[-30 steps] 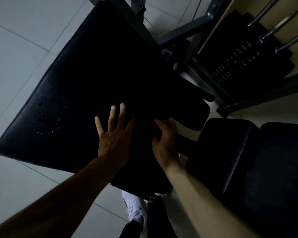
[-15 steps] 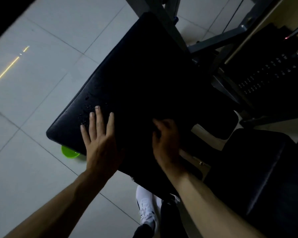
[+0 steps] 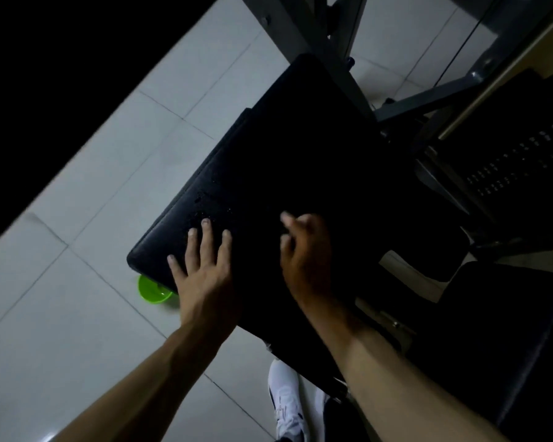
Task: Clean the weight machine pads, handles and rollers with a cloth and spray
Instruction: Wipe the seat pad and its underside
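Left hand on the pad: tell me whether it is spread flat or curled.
Spread flat: the left hand lies with straight, parted fingers on the black pad, near its corner.

Dim, underexposed scene; the black pad [image 3: 300,161] swallows detail. Pale floor tiles [image 3: 77,314] catch most light. The right hand [image 3: 304,250] is motion-blurred. The corner at ten o'clock is black.
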Demonstrator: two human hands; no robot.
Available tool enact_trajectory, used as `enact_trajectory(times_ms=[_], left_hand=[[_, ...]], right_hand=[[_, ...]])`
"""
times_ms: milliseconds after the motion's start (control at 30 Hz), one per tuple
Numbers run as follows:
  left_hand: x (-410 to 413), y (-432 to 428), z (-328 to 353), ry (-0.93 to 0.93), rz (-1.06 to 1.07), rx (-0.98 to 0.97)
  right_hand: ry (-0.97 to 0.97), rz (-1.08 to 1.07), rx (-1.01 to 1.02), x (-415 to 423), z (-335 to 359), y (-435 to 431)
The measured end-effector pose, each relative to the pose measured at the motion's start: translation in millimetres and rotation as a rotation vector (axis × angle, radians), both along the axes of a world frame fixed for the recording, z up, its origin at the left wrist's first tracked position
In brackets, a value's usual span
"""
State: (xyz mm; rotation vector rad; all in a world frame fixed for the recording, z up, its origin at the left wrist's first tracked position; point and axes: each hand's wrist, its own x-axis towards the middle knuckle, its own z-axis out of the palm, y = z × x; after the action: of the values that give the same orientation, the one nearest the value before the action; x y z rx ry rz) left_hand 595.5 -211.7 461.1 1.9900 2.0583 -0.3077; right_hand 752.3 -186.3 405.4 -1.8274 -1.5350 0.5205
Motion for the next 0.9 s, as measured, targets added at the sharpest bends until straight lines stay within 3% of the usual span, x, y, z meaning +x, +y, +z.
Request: enact_trajectory(times_ms=[100,167,233,367,433,467,567,633,800,900], left_hand=[[-11,-4,10,0.001,-0.056,0.031],[-23,-7,18,0.003,-0.038,0.072],[-33,-6,25,0.025,0.031,0.055],[-37,-1,26,0.033,0.155,0.012],[-36,-2,22,0.055,0.171,0.019],[-35,-2,21,0.069,0.174,0.016],[-36,-3,23,0.083,0.172,0.009],[-37,-2,26,0.086,0.167,0.015],[-37,-1,28,0.086,0.143,0.037],[-38,-2,29,0.114,0.123,0.036]], right_hand=[[0.019,0.328,-0.061,-24,10,-36],[-0.063,0.46,0.002,-7,13,-20],[-0.059,0.375,0.047,9,12,19],[0.069,-0.077,-0.073,11,21,83],[0.181,-0.113,-0.111,-17,28,70],[0.189,-0.038,-0.091,-30,29,54],[-0.051,0.434,0.016,-48,24,4],[-0.135,0.566,0.061,-35,24,14],[-0.022,0.177,0.009,-18,30,97],[0.023,0.047,0.003,-47,31,87]])
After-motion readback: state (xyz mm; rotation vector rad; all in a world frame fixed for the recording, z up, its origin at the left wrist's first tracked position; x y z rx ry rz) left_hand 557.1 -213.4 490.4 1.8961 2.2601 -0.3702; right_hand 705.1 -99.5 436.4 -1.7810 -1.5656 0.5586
